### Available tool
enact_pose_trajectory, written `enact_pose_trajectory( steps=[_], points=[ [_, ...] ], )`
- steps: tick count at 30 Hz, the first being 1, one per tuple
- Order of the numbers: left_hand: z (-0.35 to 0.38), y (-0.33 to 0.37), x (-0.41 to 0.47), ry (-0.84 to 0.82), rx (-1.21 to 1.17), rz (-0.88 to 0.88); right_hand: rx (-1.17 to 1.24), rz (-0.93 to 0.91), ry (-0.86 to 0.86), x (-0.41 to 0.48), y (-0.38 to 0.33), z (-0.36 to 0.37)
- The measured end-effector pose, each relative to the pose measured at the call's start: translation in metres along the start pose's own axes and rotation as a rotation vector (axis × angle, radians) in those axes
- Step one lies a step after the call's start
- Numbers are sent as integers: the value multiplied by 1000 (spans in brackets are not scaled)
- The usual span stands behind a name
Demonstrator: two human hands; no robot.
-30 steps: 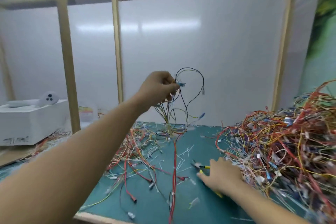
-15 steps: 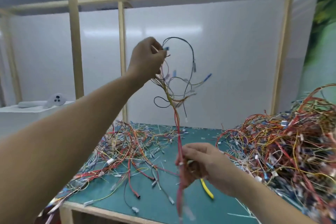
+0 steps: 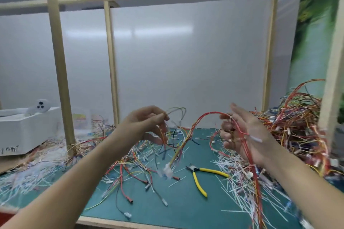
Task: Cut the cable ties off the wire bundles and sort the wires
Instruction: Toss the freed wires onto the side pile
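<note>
Both hands are raised above the green worktop (image 3: 186,208), apart from each other, each with part of a wire bundle.

The left hand (image 3: 145,124) is at centre-left. Its fingers (image 3: 165,117) are curled together with the thumb and pinch a few thin wires (image 3: 178,109). These wires loop up and to the right of the fingertips, then hang down below the hand toward the worktop.

The right hand (image 3: 247,135) is turned with its palm facing left. Its fingers (image 3: 226,136) are curled loosely round a red wire bundle (image 3: 204,115) that runs down across the palm and trails past the wrist to the near right edge. A small white tie sits on the bundle just by the upper fingers. From the hand the red wires arch up and left, then drop between the two hands. They end in a blurred white connector (image 3: 167,171) hanging just above the worktop.

Cutters (image 3: 194,169) with yellow handles lie flat on the worktop below the right hand, touched by neither hand, tips pointing left.

A large pile of wires (image 3: 297,130), mostly red, orange and yellow, fills the right side behind the right hand. Loose wires (image 3: 128,165) are spread over the left and middle of the worktop. White cut ties (image 3: 234,171) are scattered around the cutters and toward the near right.

A white box (image 3: 28,132) stands at the far left. The posts of a wooden frame (image 3: 57,65) rise around the worktop.
</note>
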State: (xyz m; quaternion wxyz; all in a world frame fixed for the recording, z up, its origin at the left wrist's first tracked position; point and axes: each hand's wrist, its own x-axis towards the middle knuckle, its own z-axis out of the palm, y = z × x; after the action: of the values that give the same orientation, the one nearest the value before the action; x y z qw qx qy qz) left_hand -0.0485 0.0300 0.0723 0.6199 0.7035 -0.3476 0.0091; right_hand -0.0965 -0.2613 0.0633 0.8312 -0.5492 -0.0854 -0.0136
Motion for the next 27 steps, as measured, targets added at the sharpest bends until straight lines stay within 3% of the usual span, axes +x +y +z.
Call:
enact_pose_trajectory(
  steps=[5,10,13,17,22,23,25,27],
  points=[
    [34,5,-13,-65,13,-83,-72,-114,-55,9,-13,23],
    [80,1,-22,-205,250,-181,33,-164,-97,20,-9,62],
    [113,-10,-15,-97,119,-90,86,-201,-122,27,-5,87],
    [114,-10,-6,82,-113,-84,-71,-257,-135,30,-20,96],
    [83,1,5,271,-264,21,-611,-490,182,27,-39,59],
    [77,5,10,327,-299,54,-617,-474,194,25,-32,52],
    [64,14,21,428,-343,133,-541,-271,99,18,-5,40],
    [53,22,32,511,-318,212,-480,44,-195,6,27,36]
  ],
)
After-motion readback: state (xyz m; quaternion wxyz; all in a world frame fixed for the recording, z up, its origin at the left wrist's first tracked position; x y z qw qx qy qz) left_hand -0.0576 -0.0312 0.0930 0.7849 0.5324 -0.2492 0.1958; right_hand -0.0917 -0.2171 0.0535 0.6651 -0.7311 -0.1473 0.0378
